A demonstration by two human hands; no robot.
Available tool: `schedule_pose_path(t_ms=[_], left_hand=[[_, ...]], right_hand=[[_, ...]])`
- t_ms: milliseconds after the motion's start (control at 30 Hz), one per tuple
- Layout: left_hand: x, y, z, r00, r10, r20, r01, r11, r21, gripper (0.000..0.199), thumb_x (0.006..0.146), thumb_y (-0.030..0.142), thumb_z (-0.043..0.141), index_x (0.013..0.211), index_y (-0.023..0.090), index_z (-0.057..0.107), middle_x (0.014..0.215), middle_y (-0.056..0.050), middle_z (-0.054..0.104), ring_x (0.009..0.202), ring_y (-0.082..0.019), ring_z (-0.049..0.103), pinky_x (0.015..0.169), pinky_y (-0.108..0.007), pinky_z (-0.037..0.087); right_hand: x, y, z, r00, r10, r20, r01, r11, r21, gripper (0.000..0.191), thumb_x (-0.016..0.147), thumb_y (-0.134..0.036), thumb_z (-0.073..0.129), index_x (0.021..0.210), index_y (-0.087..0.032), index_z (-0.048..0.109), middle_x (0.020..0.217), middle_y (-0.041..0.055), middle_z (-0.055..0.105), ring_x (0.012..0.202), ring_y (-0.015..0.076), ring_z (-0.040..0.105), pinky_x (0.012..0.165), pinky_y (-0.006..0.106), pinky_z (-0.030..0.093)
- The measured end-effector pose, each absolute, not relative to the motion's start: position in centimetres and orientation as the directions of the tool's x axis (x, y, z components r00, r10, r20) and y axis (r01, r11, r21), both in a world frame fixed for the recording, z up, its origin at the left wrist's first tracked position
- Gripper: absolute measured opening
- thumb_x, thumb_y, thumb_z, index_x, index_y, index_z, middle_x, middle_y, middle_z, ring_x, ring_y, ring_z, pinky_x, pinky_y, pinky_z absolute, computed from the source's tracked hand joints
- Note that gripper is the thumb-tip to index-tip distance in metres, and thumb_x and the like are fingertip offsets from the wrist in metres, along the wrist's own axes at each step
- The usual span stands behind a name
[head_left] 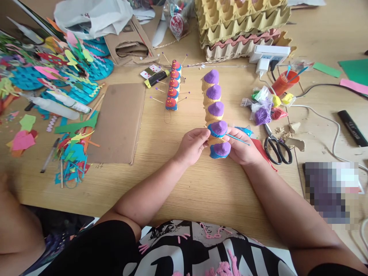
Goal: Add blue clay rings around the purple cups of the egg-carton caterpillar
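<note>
An egg-carton strip (pixel 216 110) with a row of several bumps is held up in front of me. Purple clay-like caps cover the bump tops. Blue material wraps the two bumps nearest me, while the farther ones show yellow sides. My left hand (pixel 193 145) pinches the strip's left side near its lower end. At the right side, my right hand (pixel 243 147) is closed around a thin blue stick (pixel 238 139), its tip at the blue-wrapped bump. The right fingertips are partly hidden behind the strip. Beyond my left hand stands a finished-looking red and blue egg-carton caterpillar (pixel 173 86) with pin-like feelers.
Scissors (pixel 277 147), bagged clay (pixel 262 113) and an orange cup (pixel 284 82) lie right. A cardboard sheet (pixel 115 122) and paper scraps (pixel 73 155) are left. Egg trays (pixel 241 27) and a power strip (pixel 270 53) stand behind. Another person's arm (pixel 17 226) shows lower left.
</note>
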State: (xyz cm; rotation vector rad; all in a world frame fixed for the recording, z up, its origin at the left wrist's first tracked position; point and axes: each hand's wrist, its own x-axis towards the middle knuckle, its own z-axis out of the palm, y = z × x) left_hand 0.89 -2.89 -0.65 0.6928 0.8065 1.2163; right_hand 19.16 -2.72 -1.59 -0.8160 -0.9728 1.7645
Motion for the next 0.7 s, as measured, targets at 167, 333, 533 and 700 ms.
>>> schedule_pose_path(t_ms=[167, 333, 533, 700], left_hand=[[0.91, -2.91, -0.72, 0.108, 0.984, -0.144, -0.508, 0.179, 0.842, 0.055, 0.062, 0.066, 0.106, 0.075, 0.019, 0.081, 0.072, 0.001, 0.071, 0.070, -0.012, 0.063, 0.065, -0.028, 0.049], [0.89, -2.85, -0.63, 0.186, 0.965, -0.182, -0.545, 0.256, 0.798, 0.058, 0.063, 0.069, 0.104, 0.077, 0.020, 0.078, 0.077, 0.001, 0.074, 0.072, -0.013, 0.066, 0.069, -0.028, 0.054], [0.74, -2.74, -0.70, 0.251, 0.940, -0.232, -0.584, 0.338, 0.738, 0.043, 0.086, 0.059, 0.094, 0.082, 0.020, 0.075, 0.082, -0.001, 0.074, 0.073, -0.014, 0.066, 0.065, -0.028, 0.052], [0.55, -2.75, -0.33, 0.316, 0.927, -0.201, -0.595, 0.358, 0.720, 0.042, 0.072, 0.048, 0.105, 0.094, 0.019, 0.084, 0.087, -0.002, 0.080, 0.078, -0.015, 0.070, 0.069, -0.027, 0.054]], right_hand=[[19.08, -2.74, -1.36, -0.378, 0.921, -0.100, -0.385, -0.254, -0.887, 0.033, 0.081, -0.054, 0.098, 0.097, -0.029, 0.083, 0.097, 0.0030, 0.087, 0.109, 0.0283, 0.084, 0.102, 0.051, 0.070], [19.03, -2.74, -1.27, -0.360, 0.928, -0.097, -0.403, -0.249, -0.880, 0.031, 0.081, -0.051, 0.098, 0.095, -0.029, 0.082, 0.096, 0.0026, 0.087, 0.109, 0.0286, 0.084, 0.104, 0.053, 0.070], [19.01, -2.70, -1.48, -0.326, 0.940, -0.096, -0.404, -0.231, -0.885, 0.034, 0.080, -0.052, 0.098, 0.100, -0.030, 0.082, 0.099, 0.0029, 0.087, 0.113, 0.0298, 0.083, 0.105, 0.054, 0.069], [18.98, -2.62, -1.55, -0.309, 0.946, -0.094, -0.426, -0.226, -0.876, 0.034, 0.079, -0.050, 0.100, 0.100, -0.029, 0.083, 0.093, 0.0012, 0.086, 0.104, 0.0273, 0.084, 0.101, 0.050, 0.070]])
